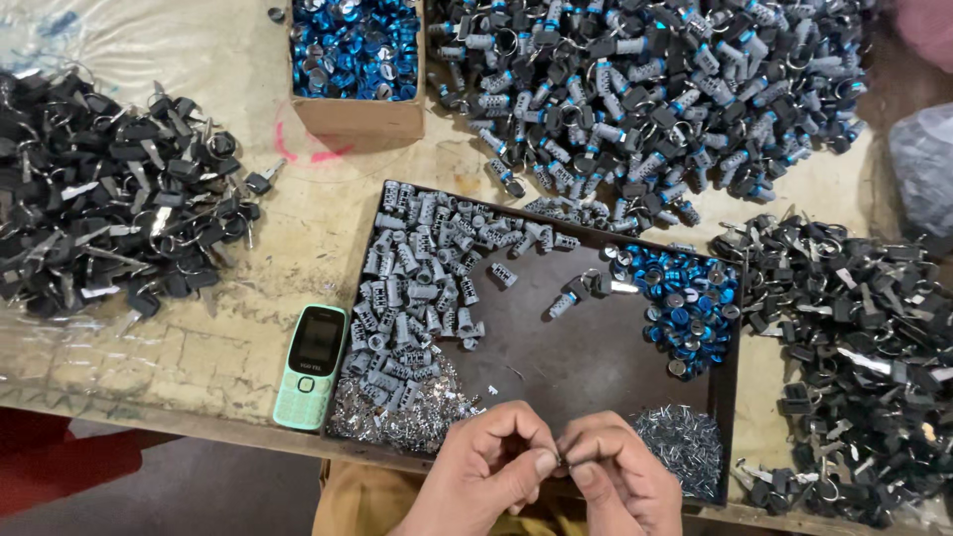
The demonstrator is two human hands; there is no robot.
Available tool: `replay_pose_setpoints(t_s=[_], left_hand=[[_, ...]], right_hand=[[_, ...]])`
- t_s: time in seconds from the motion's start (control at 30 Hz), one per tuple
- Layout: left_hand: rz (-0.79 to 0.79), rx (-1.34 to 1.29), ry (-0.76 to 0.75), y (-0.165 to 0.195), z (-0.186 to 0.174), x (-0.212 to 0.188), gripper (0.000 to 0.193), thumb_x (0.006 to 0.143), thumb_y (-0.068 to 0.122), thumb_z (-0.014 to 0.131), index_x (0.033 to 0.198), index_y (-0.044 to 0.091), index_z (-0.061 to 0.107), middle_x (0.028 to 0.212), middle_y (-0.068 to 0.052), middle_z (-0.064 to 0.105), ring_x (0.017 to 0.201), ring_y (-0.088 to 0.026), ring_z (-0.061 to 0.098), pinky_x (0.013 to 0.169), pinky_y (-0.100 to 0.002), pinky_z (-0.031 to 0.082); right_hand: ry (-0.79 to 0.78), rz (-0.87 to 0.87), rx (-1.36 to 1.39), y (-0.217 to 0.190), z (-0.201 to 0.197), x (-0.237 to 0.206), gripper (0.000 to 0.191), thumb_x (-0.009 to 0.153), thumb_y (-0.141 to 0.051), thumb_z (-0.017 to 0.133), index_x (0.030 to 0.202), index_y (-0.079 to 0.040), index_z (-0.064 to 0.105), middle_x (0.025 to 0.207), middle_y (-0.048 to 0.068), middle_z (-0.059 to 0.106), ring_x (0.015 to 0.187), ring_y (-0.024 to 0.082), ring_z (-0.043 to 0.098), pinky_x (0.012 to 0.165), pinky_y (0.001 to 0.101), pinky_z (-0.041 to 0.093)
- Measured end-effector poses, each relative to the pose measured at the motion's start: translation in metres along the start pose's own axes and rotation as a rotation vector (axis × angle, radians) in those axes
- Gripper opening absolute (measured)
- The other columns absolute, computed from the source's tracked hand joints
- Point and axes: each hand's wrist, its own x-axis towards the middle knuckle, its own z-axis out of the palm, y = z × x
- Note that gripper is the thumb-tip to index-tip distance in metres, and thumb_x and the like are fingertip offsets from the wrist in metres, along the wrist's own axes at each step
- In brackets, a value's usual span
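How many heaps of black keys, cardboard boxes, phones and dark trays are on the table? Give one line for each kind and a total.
Heaps of black keys: 2
Cardboard box: 1
Phone: 1
Dark tray: 1
Total: 5

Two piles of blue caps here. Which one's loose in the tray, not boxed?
The blue caps at the dark tray's right side, lying loose. The other blue caps fill a cardboard box at the top.

Two bare hands meet at the bottom centre of the view, fingertips pressed together. The left hand [488, 465] curls its fingers inward, thumb extended toward the right. The right hand [620, 476] mirrors it, fingers bent, thumb and forefinger pinching at the point where both hands touch. Both wrists angle up from below.
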Motion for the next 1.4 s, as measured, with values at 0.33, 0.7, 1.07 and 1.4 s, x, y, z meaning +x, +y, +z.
replay_pose_setpoints(t_s=[0.33,0.7,1.07,1.4], left_hand=[[0.011,0.054,-0.068,0.008,0.000,-0.004,0.016,0.097,0.016,0.074,0.092,0.003,0.065,0.076,-0.001,0.062,0.060,-0.004,0.056,0.051,-0.021,0.043],[0.037,0.120,-0.054,-0.004,0.002,0.011,0.006,0.099,0.007,0.064,0.098,0.004,0.058,0.082,0.004,0.053,0.073,-0.004,0.047,0.066,-0.023,0.040],[-0.154,0.049,-0.033,-0.011,0.003,0.023,0.007,0.098,0.008,0.063,0.095,0.005,0.058,0.070,0.004,0.047,0.056,-0.003,0.040,0.050,-0.022,0.032],[-0.020,0.158,-0.124,-0.017,0.000,0.021,0.011,0.099,0.010,0.065,0.093,0.003,0.059,0.079,0.004,0.051,0.066,-0.003,0.045,0.058,-0.021,0.038]], right_hand=[[-0.022,0.075,0.175,0.005,-0.011,-0.006,0.006,0.093,0.002,0.066,0.096,0.008,0.066,0.101,0.019,0.062,0.094,0.021,0.060,0.088,0.0367,0.049],[0.131,0.007,-0.946,-0.037,-0.067,0.012,0.035,0.075,-0.010,0.082,0.110,-0.010,0.079,0.104,0.006,0.069,0.087,0.013,0.068,0.076,0.0246,0.056],[0.371,0.135,-1.030,-0.052,-0.102,-0.002,0.017,0.077,-0.002,0.076,0.093,-0.004,0.073,0.089,0.006,0.074,0.077,0.019,0.067,0.066,0.0305,0.054],[0.421,0.129,-0.914,-0.039,-0.113,-0.007,0.023,0.103,-0.022,0.055,0.091,-0.002,0.060,0.079,0.005,0.065,0.070,0.016,0.059,0.061,0.0282,0.047]])
